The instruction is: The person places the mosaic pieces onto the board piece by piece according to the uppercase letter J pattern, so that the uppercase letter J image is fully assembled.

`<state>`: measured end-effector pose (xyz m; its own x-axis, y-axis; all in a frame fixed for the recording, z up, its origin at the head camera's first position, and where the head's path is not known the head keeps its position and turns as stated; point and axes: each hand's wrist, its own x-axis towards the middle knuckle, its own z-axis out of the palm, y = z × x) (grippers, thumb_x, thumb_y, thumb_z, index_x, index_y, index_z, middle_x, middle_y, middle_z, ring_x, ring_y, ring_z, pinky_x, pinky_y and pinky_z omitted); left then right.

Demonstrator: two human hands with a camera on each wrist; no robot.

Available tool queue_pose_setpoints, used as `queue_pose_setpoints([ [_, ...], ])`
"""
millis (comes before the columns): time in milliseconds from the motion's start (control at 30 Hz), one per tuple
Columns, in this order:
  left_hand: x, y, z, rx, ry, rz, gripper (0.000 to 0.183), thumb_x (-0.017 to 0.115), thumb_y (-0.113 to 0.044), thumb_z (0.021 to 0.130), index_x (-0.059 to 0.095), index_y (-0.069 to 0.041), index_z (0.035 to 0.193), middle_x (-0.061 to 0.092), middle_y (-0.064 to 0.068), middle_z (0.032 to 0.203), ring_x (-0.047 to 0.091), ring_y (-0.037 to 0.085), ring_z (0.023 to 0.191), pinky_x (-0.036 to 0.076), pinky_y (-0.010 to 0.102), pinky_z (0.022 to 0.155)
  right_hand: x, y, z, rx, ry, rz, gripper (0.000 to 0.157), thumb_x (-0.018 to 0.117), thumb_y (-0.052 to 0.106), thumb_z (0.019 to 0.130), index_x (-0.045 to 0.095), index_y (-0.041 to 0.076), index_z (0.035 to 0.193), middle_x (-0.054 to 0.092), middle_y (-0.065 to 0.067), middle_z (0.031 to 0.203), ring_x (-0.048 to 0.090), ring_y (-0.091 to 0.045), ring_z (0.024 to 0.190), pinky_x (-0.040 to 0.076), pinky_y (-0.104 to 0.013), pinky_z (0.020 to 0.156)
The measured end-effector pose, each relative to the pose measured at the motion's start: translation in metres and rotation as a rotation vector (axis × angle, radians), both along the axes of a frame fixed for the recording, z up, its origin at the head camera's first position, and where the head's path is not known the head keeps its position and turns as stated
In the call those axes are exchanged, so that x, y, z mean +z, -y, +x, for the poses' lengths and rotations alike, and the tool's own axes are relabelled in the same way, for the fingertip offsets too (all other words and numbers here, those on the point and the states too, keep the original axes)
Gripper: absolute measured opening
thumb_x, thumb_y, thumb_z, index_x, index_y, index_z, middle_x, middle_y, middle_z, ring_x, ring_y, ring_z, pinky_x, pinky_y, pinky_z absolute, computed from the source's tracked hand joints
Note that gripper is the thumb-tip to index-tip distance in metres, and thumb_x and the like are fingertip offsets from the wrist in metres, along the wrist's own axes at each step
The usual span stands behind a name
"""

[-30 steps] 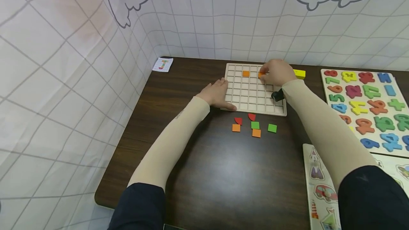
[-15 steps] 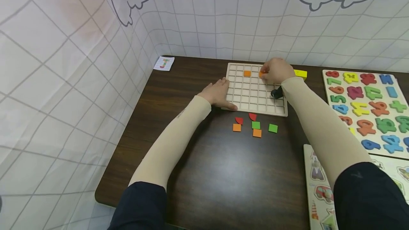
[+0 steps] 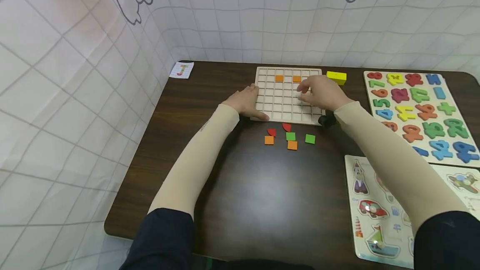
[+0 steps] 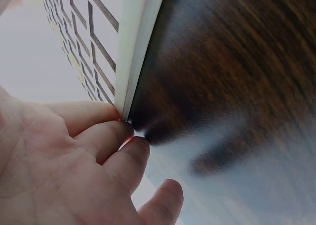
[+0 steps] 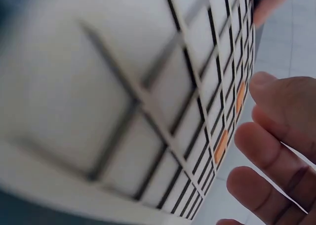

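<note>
A pale wooden grid board point(image 3: 277, 108) lies near the back of the dark table. Two orange square tiles sit in its upper cells, the left tile point(image 3: 279, 78) and the right tile point(image 3: 296, 79) apart from each other. My left hand point(image 3: 243, 101) rests against the board's left side, fingers spread; in the left wrist view several fingertips point(image 4: 129, 127) touch the rim. Over the right part of the board hovers my right hand point(image 3: 323, 91), holding nothing, its relaxed fingers just below the right orange tile. In the right wrist view its fingers point(image 5: 256, 146) are apart from both tiles.
Before the board lie red quarter-round pieces point(image 3: 286, 127), orange squares point(image 3: 268, 140) and green squares point(image 3: 310, 138). A yellow block point(image 3: 336, 78) stands behind at right. A number puzzle point(image 3: 423, 111) and a picture puzzle point(image 3: 378, 220) take up the right side. A pattern card point(image 3: 181, 70) lies back left.
My right hand has let go of the right orange tile and drawn back toward the near right, uncovering it. My left hand stays at the board's edge. The head view has shifted slightly.
</note>
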<state>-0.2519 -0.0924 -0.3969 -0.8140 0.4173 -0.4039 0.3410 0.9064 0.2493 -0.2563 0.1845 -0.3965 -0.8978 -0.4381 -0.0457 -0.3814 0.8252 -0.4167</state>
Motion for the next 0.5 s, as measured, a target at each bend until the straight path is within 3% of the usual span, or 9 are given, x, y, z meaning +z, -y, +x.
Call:
queue_pose_setpoints([
  [267,-0.002,0.003,-0.002,0.005,0.017,0.044,0.121,0.074,-0.064,0.087,0.009,0.001,0.166,0.006,0.020,0.176,0.010,0.034,0.165,0.019,0.054,0.132,-0.004,-0.013,0.052,0.142,0.017,0.036,0.010,0.078,0.019,0.093,0.081,0.011,0.099,0.078,-0.004,0.091,0.064,-0.017,0.076,0.055,-0.036,0.070],
  [367,-0.003,0.002,-0.002,0.000,0.014,0.050,0.122,0.074,-0.065,0.087,0.009,0.001,0.166,0.006,0.021,0.175,0.011,0.034,0.164,0.020,0.054,0.132,-0.006,-0.016,0.070,0.216,0.054,0.068,0.012,0.082,0.023,0.091,0.080,0.013,0.098,0.077,0.000,0.089,0.066,-0.012,0.076,0.056,-0.034,0.071],
  [500,-0.005,-0.001,-0.002,-0.005,0.009,0.049,0.121,0.074,-0.064,0.087,0.010,0.001,0.166,0.008,0.021,0.175,0.012,0.035,0.164,0.021,0.053,0.132,-0.007,-0.016,0.088,0.262,0.062,0.127,0.025,0.087,0.028,0.085,0.079,0.013,0.103,0.077,0.000,0.095,0.069,-0.014,0.084,0.059,-0.040,0.079],
])
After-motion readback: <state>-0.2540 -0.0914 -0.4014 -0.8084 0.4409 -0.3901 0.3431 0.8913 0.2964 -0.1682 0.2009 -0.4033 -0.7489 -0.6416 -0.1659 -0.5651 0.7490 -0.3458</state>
